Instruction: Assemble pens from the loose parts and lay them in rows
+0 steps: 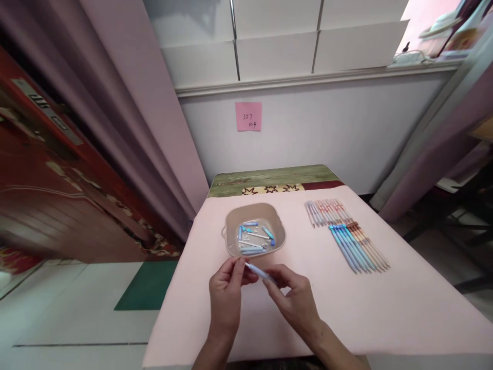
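In front of the bin, a pale blue pen barrel (261,272) is held at a slant between my two hands. My left hand (228,280) pinches its thin white end, and the fingertips hide what lies inside the pinch. The barrel's other end sits between the thumb and fingers of my right hand (289,290). Just beyond my hands stands a beige plastic bin (230,221). Loose pen parts lie in it: blue barrels (252,250), a thin white refill (258,235) and several small white pieces.
On the right of the pink-covered table (339,313) lie two rows of pens: pale and red patterned ones (327,211) behind, blue ones (352,249) and brownish ones (370,246) in front. A pink note (248,116) is stuck to the wall behind. Curtains hang on both sides.
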`<state>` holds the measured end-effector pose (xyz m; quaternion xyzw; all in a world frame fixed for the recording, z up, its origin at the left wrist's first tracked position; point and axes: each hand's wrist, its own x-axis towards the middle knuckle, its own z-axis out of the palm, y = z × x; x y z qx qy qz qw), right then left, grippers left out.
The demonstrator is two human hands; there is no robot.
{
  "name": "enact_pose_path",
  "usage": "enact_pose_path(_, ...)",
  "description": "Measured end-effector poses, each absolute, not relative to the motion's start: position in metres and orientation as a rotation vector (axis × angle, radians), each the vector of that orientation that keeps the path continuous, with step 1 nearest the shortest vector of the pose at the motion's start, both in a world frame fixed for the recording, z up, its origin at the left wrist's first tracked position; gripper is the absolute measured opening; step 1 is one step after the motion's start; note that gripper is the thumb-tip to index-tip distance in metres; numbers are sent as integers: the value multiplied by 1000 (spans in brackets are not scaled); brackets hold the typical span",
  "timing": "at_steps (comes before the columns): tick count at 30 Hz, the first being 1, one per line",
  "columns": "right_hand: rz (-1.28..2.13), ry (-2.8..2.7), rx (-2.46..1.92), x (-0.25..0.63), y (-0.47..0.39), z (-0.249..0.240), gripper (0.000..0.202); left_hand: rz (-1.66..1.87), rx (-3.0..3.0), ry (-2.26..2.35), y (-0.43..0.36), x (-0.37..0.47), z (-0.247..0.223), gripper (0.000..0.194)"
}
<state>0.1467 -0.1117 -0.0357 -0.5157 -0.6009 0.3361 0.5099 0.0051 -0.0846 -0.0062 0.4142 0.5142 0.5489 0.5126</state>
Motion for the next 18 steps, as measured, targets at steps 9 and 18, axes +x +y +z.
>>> enact_pose_path(9,862,-1593,-1297,143,-100,-45,13,1184,1399,1422,-79,-1,-10,22)
enact_pose_path(18,1024,-1276,-1127,163,-61,-27,15,1216,1551,1474,-33,-16,16,25)
